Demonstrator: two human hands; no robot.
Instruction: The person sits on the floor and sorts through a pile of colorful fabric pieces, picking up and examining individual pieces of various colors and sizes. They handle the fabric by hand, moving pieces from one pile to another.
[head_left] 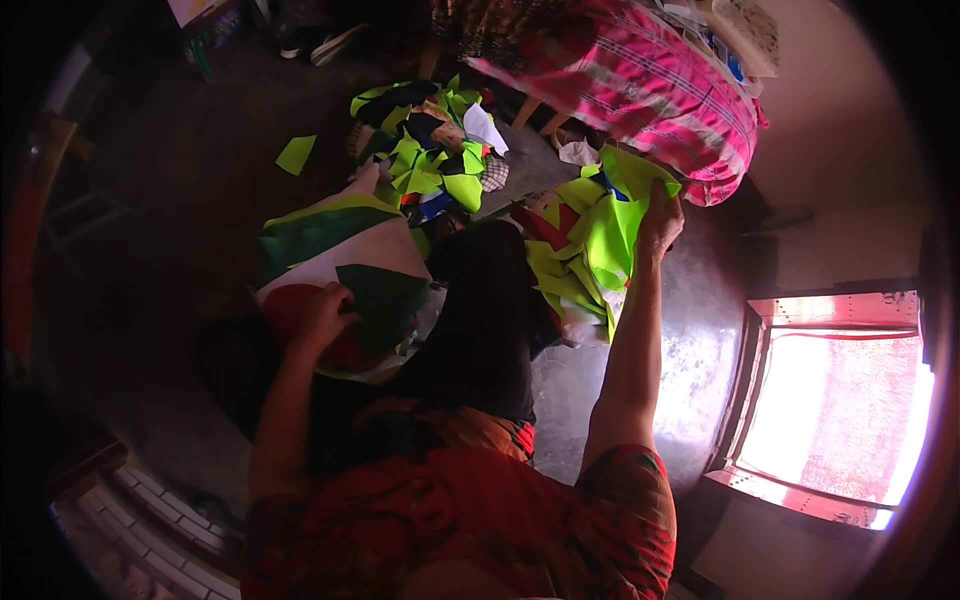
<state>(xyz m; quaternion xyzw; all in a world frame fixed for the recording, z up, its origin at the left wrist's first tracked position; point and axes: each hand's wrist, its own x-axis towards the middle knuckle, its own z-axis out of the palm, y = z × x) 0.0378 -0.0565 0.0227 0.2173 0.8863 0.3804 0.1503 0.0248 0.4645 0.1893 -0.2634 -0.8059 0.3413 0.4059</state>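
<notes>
The right hand [660, 222] pinches the top of the neon scraps [590, 250], reaching far forward. The left hand [322, 312] lies flat, fingers spread, on the near cloth stack [340, 262], beside a dark green piece [385, 300].

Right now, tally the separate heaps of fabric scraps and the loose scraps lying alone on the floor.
Heaps of fabric scraps: 2, the far heap and the near heap that the right hand grips.
Loose yellow-green scrap alone on the floor: 1.
Total: 3.
</notes>
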